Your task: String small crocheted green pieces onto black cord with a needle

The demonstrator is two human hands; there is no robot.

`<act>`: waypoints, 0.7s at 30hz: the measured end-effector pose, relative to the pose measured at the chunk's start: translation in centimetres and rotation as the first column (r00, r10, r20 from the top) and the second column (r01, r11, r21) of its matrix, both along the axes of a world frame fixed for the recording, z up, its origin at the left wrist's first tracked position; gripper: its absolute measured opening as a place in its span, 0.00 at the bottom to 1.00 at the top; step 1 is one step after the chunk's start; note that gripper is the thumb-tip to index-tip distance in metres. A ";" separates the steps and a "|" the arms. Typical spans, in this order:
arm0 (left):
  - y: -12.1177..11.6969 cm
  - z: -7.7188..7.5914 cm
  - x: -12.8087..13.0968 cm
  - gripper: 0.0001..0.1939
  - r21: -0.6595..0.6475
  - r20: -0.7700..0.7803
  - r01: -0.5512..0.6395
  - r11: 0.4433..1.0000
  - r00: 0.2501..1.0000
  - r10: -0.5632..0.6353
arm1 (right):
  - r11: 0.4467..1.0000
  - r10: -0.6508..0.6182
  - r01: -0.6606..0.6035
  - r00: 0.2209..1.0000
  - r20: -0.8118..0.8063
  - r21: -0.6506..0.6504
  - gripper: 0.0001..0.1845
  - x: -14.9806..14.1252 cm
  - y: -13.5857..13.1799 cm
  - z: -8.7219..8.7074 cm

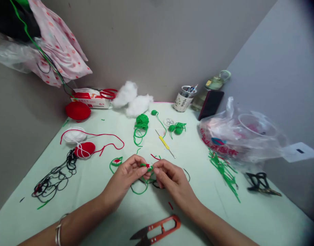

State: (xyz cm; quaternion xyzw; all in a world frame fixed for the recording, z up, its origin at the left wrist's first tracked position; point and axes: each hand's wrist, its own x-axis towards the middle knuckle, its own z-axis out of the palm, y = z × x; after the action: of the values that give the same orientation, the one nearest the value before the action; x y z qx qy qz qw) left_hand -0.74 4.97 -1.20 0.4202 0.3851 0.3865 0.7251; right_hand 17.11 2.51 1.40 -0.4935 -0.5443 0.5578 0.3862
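My left hand (132, 170) pinches a small crocheted piece (147, 166) in green, red and white yarn. Close against its right edge, the thumb and fingers of my right hand (171, 178) are pressed together. Whatever they grip is too small to make out. Green yarn (139, 193) loops onto the cloth below the hands, and a dark strand lies partly hidden by my right hand. A similar crocheted piece (116, 162) with a green tail rests left of my left hand. Orange thread snips (158, 230) lie nearest to me.
Beyond the hands are a yellow-handled crochet hook (164, 141), a green yarn ball (141, 123) and white stuffing (132, 99). Tangled black yarn (53, 176) and red yarn (84, 150) lie left. Green yarn scraps (225, 174), a plastic bag (239, 133) and a black claw clip (261, 184) are right.
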 end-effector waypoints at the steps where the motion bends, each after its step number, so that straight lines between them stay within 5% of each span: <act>1: 0.0 -0.1 -0.1 0.11 -0.012 -0.005 0.006 1.000 1.000 -0.006 | 1.000 0.012 -0.012 1.000 0.010 0.003 0.17 0.1 0.0 -0.1; 12: 0.1 0.4 0.0 0.13 -0.063 -0.058 0.046 0.997 0.997 -0.050 | 0.998 0.055 -0.052 0.994 0.089 -0.030 0.14 0.0 0.5 -0.2; 21: 0.1 1.1 -0.1 0.09 -0.296 0.077 0.017 0.955 0.997 0.006 | 0.999 -0.007 0.009 0.999 0.045 -0.049 0.16 1.0 1.3 0.2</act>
State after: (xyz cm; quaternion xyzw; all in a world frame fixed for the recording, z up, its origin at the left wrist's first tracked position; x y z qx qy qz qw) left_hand -0.89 5.11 -0.07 0.2926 0.4095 0.3380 0.7953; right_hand 18.14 3.82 1.65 -0.5175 -0.5369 0.5582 0.3637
